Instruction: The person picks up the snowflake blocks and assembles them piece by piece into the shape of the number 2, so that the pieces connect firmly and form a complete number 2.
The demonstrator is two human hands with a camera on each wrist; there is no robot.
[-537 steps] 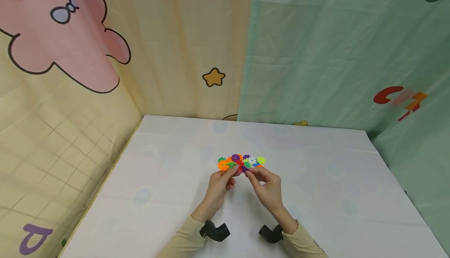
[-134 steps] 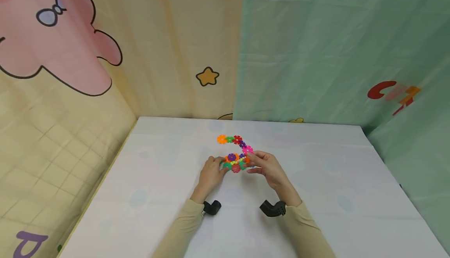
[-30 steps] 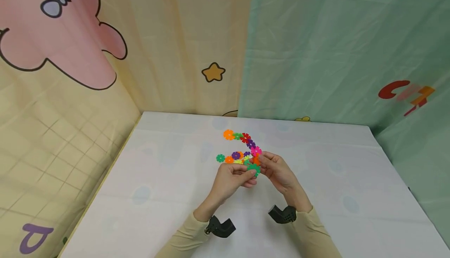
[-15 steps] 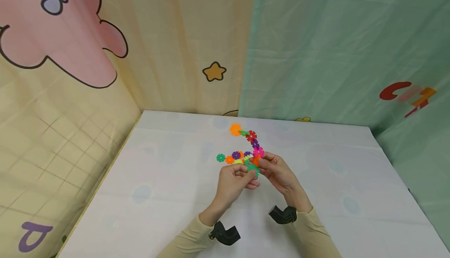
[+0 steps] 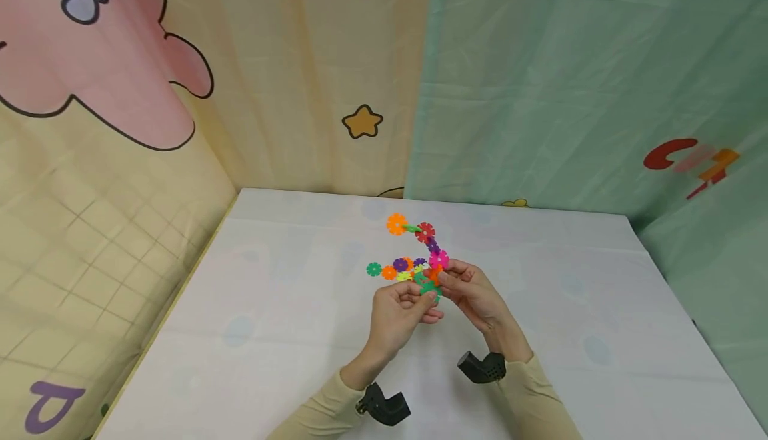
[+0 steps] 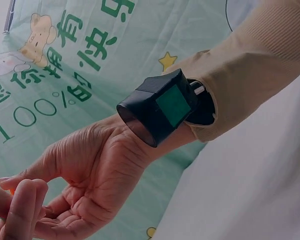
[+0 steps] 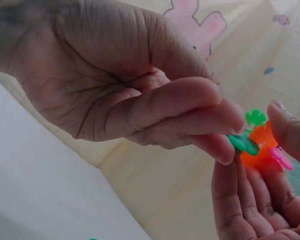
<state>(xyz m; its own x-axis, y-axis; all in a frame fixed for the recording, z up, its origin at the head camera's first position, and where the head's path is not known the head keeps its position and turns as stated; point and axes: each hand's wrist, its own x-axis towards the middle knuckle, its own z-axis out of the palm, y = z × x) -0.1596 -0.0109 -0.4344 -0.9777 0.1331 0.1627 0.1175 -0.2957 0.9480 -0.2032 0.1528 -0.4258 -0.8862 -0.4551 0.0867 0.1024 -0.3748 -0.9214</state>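
My right hand (image 5: pixel 477 297) pinches an orange snowflake disc (image 5: pixel 435 275) at the near end of a chain of interlocking discs. Away from the hand, the chain runs through a pink disc (image 5: pixel 439 259), a purple one (image 5: pixel 433 245), a red one (image 5: pixel 425 232) and a green one to another orange disc (image 5: pixel 397 224). Between thumb and fingers, my left hand (image 5: pixel 393 313) pinches a green disc (image 5: pixel 429 289), its edge right at the held orange disc. In the right wrist view the green disc (image 7: pixel 245 144) meets the orange disc (image 7: pixel 262 142) between both hands' fingertips.
Behind the hands, loose discs lie on the white table (image 5: pixel 288 307), among them a teal one (image 5: pixel 374 269), an orange one (image 5: pixel 389 273) and a purple one (image 5: pixel 400 265). Printed curtains (image 5: pixel 516 93) stand behind the table. Each wrist wears a black camera mount (image 5: pixel 384 405).
Since 4.5 s ago my left hand has left the loose discs and now holds a green disc against the chain. Over the last second the chain's far end has turned and tilted slightly.
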